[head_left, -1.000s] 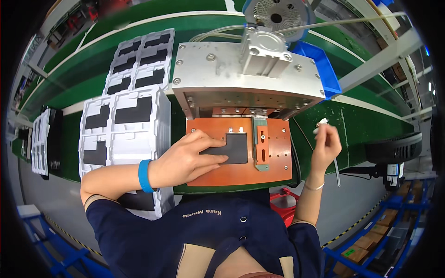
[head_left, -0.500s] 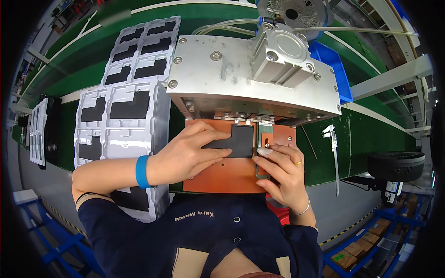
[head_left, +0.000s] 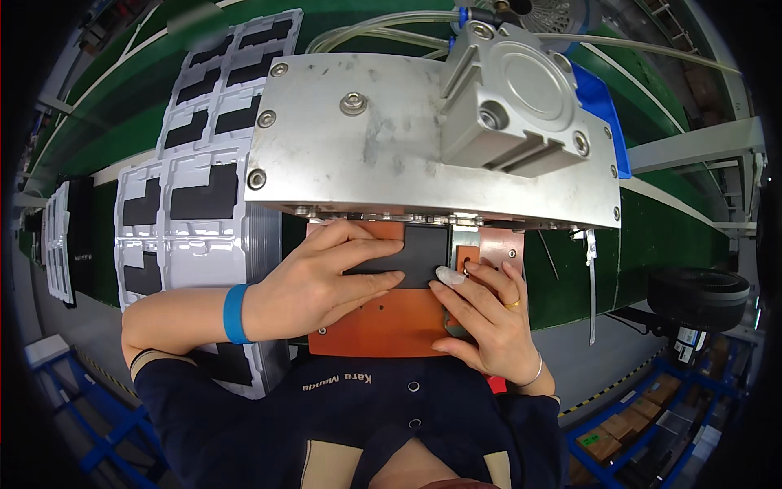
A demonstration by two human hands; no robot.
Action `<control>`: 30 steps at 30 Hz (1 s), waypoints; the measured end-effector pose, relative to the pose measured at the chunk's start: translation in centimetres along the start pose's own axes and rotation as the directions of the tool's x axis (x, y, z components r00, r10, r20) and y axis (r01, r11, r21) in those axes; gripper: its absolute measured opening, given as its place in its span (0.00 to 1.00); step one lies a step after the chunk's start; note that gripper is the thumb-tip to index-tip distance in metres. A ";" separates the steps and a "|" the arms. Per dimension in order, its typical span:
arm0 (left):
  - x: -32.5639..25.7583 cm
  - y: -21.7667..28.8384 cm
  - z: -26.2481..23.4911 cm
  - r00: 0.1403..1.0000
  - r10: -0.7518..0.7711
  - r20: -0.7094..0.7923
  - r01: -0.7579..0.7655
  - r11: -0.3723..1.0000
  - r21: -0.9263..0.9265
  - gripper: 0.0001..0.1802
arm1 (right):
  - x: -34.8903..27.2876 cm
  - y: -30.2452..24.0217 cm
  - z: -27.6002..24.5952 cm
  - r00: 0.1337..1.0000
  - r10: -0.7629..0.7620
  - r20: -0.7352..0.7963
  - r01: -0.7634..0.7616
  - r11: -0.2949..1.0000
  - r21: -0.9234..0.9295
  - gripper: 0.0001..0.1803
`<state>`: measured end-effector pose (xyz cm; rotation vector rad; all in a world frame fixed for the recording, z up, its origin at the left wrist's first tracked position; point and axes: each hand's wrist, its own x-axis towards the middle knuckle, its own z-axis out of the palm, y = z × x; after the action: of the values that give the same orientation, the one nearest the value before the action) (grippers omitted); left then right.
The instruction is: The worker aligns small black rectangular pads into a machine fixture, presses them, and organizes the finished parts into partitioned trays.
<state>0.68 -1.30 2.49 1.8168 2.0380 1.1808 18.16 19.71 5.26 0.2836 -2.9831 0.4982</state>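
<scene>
A black L-shaped flat piece (head_left: 423,257) lies on the orange fixture plate (head_left: 383,328) beneath the front edge of a metal press (head_left: 366,147). My left hand (head_left: 326,273) rests on its left part, fingers stretched out flat and slightly apart, covering some of it. At the piece's lower right corner sit the fingertips of my right hand (head_left: 485,314), its fingers extended and the thumb apart. One right fingertip wears a white cover (head_left: 450,276). A small orange block (head_left: 467,259) stands just beyond the right fingers. Neither hand grips anything.
White compartment trays (head_left: 187,253) with black pieces are stacked at the left, with another tray stack (head_left: 244,37) behind. An air cylinder (head_left: 521,102) tops the press. Right of it are a blue bin (head_left: 603,114), a caliper (head_left: 592,285) and a black fan (head_left: 698,292).
The view has come closer to the press, whose front edge now hides more of the plate's far side. My right fingertips have shifted slightly left onto the black piece's corner.
</scene>
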 end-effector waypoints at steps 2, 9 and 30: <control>0.2 0.1 0.0 1.000 0.002 -0.015 -0.003 1.000 -0.009 0.15 | -0.2 -0.1 0.1 1.000 0.002 0.001 -0.002 1.000 -0.017 0.33; 0.0 0.7 0.2 1.000 -0.016 -0.017 0.016 1.000 -0.004 0.13 | -1.2 -0.1 -0.6 0.993 -0.020 -0.117 0.020 1.000 0.002 0.27; 0.3 0.5 -0.4 1.000 -0.012 -0.007 0.012 1.000 -0.015 0.17 | -1.6 0.0 -0.5 0.951 0.044 -0.306 -0.050 0.999 -0.012 0.12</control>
<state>0.75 -1.23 3.26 1.7942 2.0355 1.1971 19.73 20.11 5.50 0.1206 -2.6956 0.4689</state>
